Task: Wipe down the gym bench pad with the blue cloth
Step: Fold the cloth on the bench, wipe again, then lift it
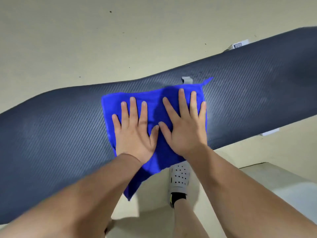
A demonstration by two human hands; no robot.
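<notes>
Pressing flat on the blue cloth (155, 103), both hands sit side by side at mid-length of the gym bench pad (60, 127). The left hand (133, 134) is fully open, fingers straight and spread, palm down on the cloth's left half. The right hand (184, 133) is the same: open, fingers splayed, palm down on the right half. The thumbs nearly touch, tip to tip. Neither hand curls round or pinches anything.

The cloth lies spread across the pad's width. Its far edge stops short of the pad's far edge, and one far corner pokes up in a small point. Its near corner hangs off the pad's near edge, partly behind the left forearm. The cloth under the palms is hidden.

The pad is dark with a woven texture and runs diagonally. Both of its ends are cut off by the frame sides, so its full length is not seen. A small grey tab (187, 80) lies on the pad just past the cloth's far edge, possibly tape or a label; it is too small to tell.

The bench frame is almost all hidden under the pad. One white piece (240, 45) peeks out at the pad's far edge, its printed sticker unreadable. Another white piece (269, 133) shows at the near edge.

Below the pad's near edge a grey perforated shoe (179, 179) with a dark sock stands on the beige floor (85, 40), partly covered by the right forearm.
</notes>
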